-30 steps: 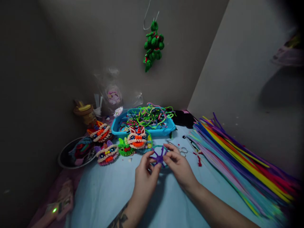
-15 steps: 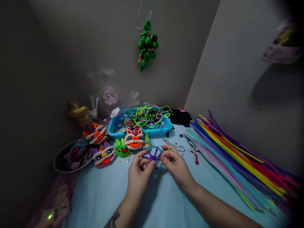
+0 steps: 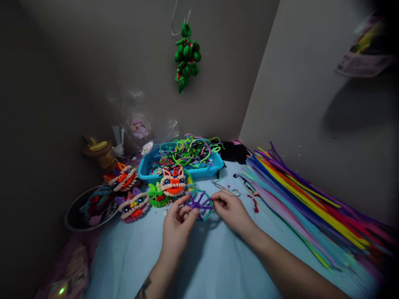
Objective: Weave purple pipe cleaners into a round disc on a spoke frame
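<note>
The spoked ring [image 3: 197, 205] has turned rightward, pinched by left hand [image 3: 179, 218] and right hand [image 3: 230, 211].

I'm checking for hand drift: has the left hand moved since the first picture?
Yes, the left hand has shifted slightly left, judged against the scissors: the gap between them is wider.

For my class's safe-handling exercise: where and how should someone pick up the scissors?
Probably by the finger loops, coming from the right: the scissors lie on the blue cloth with loops rightward and blades pointing left and away, so fingers avoid the tips.
</note>
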`<state>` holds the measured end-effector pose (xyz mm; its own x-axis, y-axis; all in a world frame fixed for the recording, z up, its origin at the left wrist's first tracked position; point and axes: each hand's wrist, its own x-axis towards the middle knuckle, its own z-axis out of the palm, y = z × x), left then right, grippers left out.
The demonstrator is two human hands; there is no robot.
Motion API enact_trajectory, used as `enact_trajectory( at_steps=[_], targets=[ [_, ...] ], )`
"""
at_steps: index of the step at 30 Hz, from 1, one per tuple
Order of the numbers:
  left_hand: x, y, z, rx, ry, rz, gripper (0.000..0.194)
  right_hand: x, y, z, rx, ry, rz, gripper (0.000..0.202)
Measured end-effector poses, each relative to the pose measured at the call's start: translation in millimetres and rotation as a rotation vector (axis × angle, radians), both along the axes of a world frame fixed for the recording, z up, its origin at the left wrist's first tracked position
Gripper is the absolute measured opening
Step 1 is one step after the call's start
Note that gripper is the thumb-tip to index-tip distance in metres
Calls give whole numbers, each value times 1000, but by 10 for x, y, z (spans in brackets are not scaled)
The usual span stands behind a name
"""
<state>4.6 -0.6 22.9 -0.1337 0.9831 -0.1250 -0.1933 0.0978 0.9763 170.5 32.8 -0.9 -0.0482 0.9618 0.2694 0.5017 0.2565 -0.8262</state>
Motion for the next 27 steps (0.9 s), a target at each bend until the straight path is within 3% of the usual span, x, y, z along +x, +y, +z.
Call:
enact_trajectory(
  at_steps=[4,13,17,19,27],
  targets=[
    [-12,1,-20,13,28,3,47,8,-19,59,83,-28,-31,14],
    [-29,-7,-107,46,240,48,46,87,-117,86,508,-89,-121,15],
    [-13,-20,-116,57,287,37,45,87,-182,114,634,-65,-88,18],
    [-11,-23,-112,69,296,32,45,65,-188,131,574,-21,-43,16],
    [-12,-40,-73,132,349,1,39,32,-88,110,65,124,50,12]
  ],
)
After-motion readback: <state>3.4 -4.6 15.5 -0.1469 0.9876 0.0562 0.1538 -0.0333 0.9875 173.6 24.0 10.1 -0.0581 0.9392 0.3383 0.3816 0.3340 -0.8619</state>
